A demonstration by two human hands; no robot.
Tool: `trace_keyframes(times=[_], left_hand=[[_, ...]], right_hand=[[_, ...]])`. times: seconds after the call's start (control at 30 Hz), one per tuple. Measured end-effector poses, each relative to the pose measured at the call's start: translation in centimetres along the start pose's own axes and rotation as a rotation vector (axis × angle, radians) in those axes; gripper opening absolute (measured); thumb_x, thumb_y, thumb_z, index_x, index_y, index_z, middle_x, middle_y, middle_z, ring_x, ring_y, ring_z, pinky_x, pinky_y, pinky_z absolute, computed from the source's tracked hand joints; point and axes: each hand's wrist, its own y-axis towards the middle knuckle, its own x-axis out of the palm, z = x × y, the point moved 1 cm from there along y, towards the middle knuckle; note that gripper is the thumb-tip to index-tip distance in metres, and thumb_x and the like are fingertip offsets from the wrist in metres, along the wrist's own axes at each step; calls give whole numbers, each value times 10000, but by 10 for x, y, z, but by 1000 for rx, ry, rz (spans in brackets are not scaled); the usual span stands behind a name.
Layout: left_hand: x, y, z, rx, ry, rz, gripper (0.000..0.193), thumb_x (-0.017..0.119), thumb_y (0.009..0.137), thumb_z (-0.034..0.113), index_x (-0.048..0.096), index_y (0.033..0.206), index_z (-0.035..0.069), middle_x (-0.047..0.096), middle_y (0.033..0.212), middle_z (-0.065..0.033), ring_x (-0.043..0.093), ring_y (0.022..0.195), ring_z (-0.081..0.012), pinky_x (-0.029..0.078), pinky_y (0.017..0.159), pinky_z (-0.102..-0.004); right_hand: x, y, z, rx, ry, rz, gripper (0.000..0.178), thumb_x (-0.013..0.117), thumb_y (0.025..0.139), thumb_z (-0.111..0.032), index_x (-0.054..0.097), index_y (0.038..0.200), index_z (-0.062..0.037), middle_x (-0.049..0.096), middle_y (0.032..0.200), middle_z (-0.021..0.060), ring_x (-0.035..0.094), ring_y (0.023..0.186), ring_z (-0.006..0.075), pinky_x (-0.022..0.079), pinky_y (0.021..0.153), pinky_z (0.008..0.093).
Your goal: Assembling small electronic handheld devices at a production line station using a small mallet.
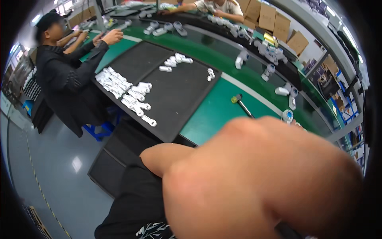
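A large blurred mass of bare skin [254,171], a hand or arm of mine very close up, fills the lower right. I cannot tell whether it is my left hand or my right hand, and no separate fingers show. Just past its upper edge, a white device with a blue round face [287,116] stands out, with a bit of skin tone beside it; whether a hand holds it is hidden. Near the mass, a hammer [243,104] with a yellowish-green head lies on the green tabletop [211,107], its handle end partly covered.
A black tray [175,105] carries rows of white link-shaped parts [115,83]. Grey-white devices [268,72] are spread along the green conveyor [207,40]. At the left a person in dark clothes [65,75] works; another person [223,10] sits across. Cardboard boxes [267,18] stand behind.
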Motion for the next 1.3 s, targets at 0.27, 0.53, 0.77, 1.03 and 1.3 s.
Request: trace_keyframes(times=[0.27,0.53,0.77,1.03,1.3], left_hand=[[45,2,10,171,-148,-26,301,604,940,257,674,962,-35,684,929,-180,666,804,-277,542,726,-380],[13,-38,-133,-800,69,75,529,606,949,265,442,1366,-15,575,1238,-122,619,1022,-187,518,863,-324],[3,-68,-239,-1072,71,270,368,618,934,300,462,1162,56,569,1072,-77,592,986,-159,528,778,-345],[-51,-132,-316,-736,418,397,483,639,861,144,406,1263,11,596,1054,-129,614,879,-210,516,727,-347],[-60,-130,-291,-790,366,463,511,649,825,103,397,1262,22,618,950,-189,649,775,-274,501,648,-413]], right_hand=[[-73,12,-10,137,565,185,544,689,864,-230,501,1339,-42,649,1121,153,647,942,317,506,810,389],[-191,18,-89,15,1629,267,488,627,918,-271,510,1316,-14,593,1137,185,593,1060,287,470,908,372],[-193,44,-117,-173,1626,347,317,620,917,-173,601,1194,-21,619,1108,167,612,1042,255,485,881,340],[-202,27,-312,-1027,1216,102,190,627,881,-166,652,1040,-66,655,945,144,662,856,324,531,767,413],[-216,-8,-449,-1184,1225,-16,302,675,843,-263,631,998,-8,642,929,165,634,908,347,512,774,431]])
